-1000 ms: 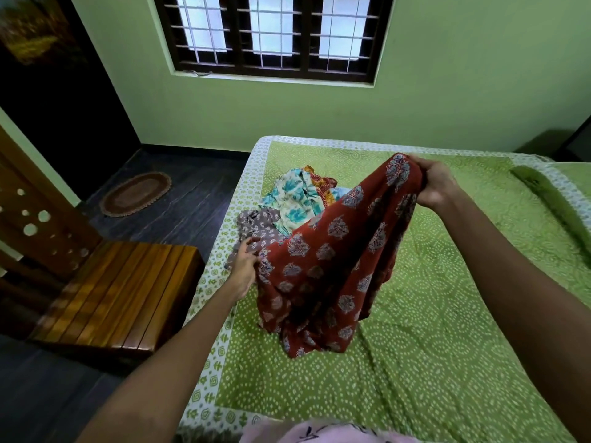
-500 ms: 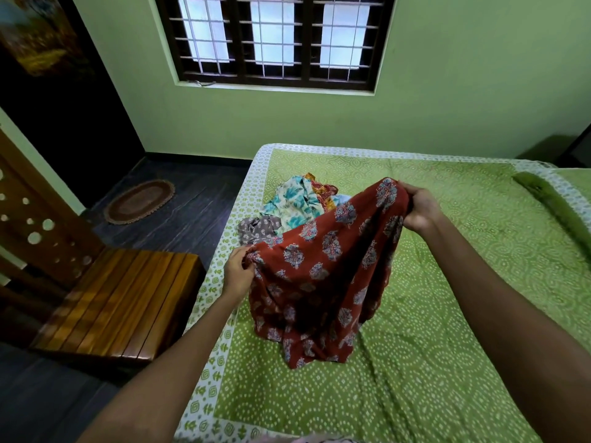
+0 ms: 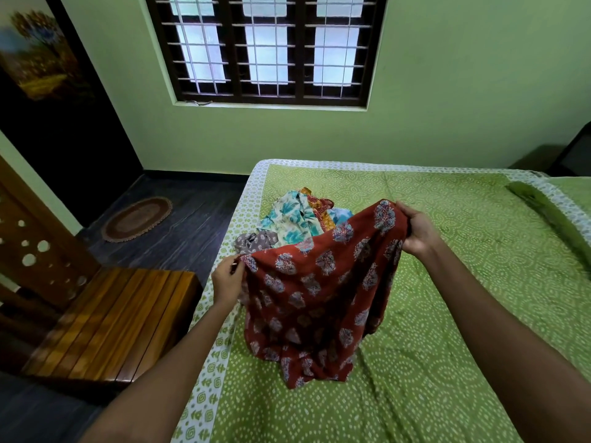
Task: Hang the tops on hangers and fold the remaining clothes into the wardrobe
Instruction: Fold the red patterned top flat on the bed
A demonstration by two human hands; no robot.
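While both arms reach forward, left hand, right hand fingers clutching red garment.

centre frame: red printed garment pinched by left hand and right hand | hem pooled on green bedspread (clothes pile behind)

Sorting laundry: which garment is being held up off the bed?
The rust-red floral-print garment, gripped by both hands; the others lie heaped behind it.
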